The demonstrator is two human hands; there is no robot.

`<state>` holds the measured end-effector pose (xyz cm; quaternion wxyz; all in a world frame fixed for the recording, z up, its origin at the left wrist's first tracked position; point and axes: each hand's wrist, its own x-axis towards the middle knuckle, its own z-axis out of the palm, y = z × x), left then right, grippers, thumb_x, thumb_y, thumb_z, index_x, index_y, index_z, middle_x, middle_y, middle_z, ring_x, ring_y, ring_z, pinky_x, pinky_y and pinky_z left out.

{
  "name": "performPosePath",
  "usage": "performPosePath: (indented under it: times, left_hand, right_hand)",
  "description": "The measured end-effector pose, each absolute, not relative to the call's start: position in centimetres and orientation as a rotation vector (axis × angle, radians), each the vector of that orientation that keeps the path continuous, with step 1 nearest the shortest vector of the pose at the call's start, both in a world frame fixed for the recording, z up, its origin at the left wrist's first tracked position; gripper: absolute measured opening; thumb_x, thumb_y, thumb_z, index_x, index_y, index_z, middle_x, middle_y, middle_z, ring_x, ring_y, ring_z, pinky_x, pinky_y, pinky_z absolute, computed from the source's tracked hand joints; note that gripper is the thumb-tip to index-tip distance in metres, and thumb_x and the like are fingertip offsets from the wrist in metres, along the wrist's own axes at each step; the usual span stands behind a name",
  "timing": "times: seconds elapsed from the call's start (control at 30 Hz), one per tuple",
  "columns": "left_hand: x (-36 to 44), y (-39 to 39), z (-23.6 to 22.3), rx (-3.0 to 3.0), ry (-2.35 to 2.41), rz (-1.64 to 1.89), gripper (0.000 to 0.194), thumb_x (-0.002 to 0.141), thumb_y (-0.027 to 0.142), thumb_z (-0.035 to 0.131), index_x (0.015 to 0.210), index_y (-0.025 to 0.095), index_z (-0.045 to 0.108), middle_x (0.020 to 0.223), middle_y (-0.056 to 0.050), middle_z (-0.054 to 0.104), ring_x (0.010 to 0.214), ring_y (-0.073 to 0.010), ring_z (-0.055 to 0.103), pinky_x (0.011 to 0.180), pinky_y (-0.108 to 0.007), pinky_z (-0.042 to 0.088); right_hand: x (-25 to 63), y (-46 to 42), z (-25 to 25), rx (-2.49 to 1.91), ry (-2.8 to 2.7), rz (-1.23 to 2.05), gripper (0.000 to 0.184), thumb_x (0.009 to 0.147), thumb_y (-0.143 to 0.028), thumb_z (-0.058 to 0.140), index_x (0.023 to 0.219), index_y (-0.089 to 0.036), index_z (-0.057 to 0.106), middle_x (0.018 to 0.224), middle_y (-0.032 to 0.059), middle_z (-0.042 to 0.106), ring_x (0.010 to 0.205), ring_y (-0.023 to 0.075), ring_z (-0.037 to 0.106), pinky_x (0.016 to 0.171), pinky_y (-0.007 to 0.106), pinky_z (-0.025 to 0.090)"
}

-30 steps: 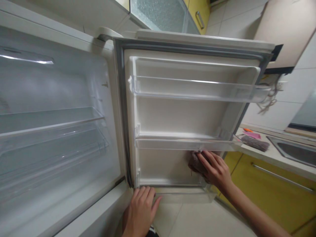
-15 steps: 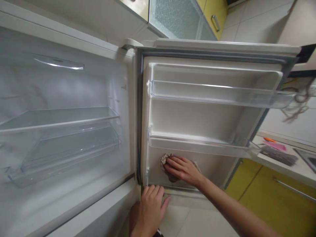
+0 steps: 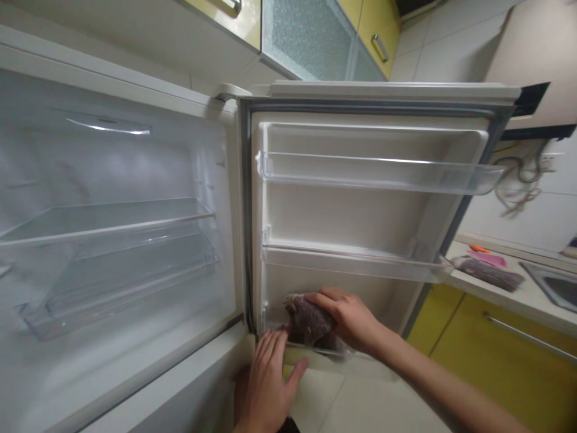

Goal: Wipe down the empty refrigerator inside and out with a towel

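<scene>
"Right grip (image 3: 354,313) to begin with: what's it doing?"

"Closed on a bunched grey-brown cloth (image 3: 311,319), fingers lying over the top of it. I can't make out the thumb."

"And the left grip (image 3: 270,376)?"

"Fingers side by side over the left end of the lowest bin (image 3: 360,364), thumb spread away from them. Whether they press on the rim, I can't tell."

"Now the rest, big things before small."

"Biggest is the refrigerator (image 3: 180,364), open on the left, a glass shelf (image 3: 108,213) across its inside. Next, its door (image 3: 342,219), standing wide to the right with the inner side facing us."

"Past the door?"

"Yellow lower cabinet (image 3: 509,331) at the right, a pale table (image 3: 532,302) on top of it, and a sink (image 3: 559,285) set into that."

"What's fixed on the door?"

"Clear bins, one above another: top bin (image 3: 360,174), middle bin (image 3: 342,261), then the lowest."

"So where exactly is the cloth?"

"Under the middle bin, at the left part of the lowest one, just beside the left fingertips. Touching them or not, I can't say."

"Anything smaller?"

"On the table near the sink lies a second cloth (image 3: 489,272), grey, with a pink item (image 3: 487,258) just behind it. Smallest is an orange item (image 3: 480,248) behind that, too small to identify."
</scene>
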<state>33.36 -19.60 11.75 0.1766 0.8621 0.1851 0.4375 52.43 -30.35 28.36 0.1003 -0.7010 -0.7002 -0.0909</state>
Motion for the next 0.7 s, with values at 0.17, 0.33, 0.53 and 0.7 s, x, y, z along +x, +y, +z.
performPosePath:
  times: [0.17,0.33,0.53,0.7]
  left_hand:
    - [35.5,-23.5,17.4,2.132,0.591,1.367,0.097,0.089,0.049,0.081,0.168,0.018,0.034,0.156,-0.024,0.064,0.141,-0.0409,0.066,0.110,-0.058,0.061]
    - [32.2,-20.8,25.3,2.028,0.472,1.505,0.050,0.093,0.017,0.058,0.141,0.027,0.065,0.133,-0.008,0.079,0.119,-0.0282,0.078,0.101,-0.043,0.065]
    - [25.2,-15.0,36.6,2.314,0.294,1.347,0.041,0.092,0.021,0.053,0.119,0.030,0.082,0.113,-0.001,0.084,0.103,-0.0273,0.080,0.096,-0.046,0.066]
    - [25.4,-12.6,45.5,2.499,0.319,1.273,0.036,0.097,0.047,0.056,0.103,0.023,0.082,0.087,0.000,0.078,0.078,-0.0218,0.073,0.081,-0.038,0.062]
  right_hand:
    - [48.8,-34.2,35.3,-1.721,-1.966,-0.559,0.064,0.086,-0.006,0.056,0.147,-0.024,0.061,0.114,0.0072,0.078,0.102,0.0214,0.076,0.085,0.030,0.059]
    - [48.7,-36.2,44.4,-1.640,-1.934,-0.574,0.063,0.088,-0.011,0.054,0.149,-0.024,0.057,0.125,0.0069,0.078,0.104,0.0208,0.076,0.088,0.031,0.060]
    - [51.9,-38.0,51.2,-1.823,-1.890,-0.224,0.036,0.097,-0.033,0.053,0.128,-0.021,0.068,0.117,0.0081,0.077,0.102,0.0243,0.073,0.085,0.034,0.060]
    - [56.1,-39.7,52.0,-1.893,-1.564,-0.351,0.042,0.099,-0.046,0.058,0.129,-0.021,0.075,0.129,0.0122,0.073,0.114,0.0291,0.070,0.090,0.039,0.059]
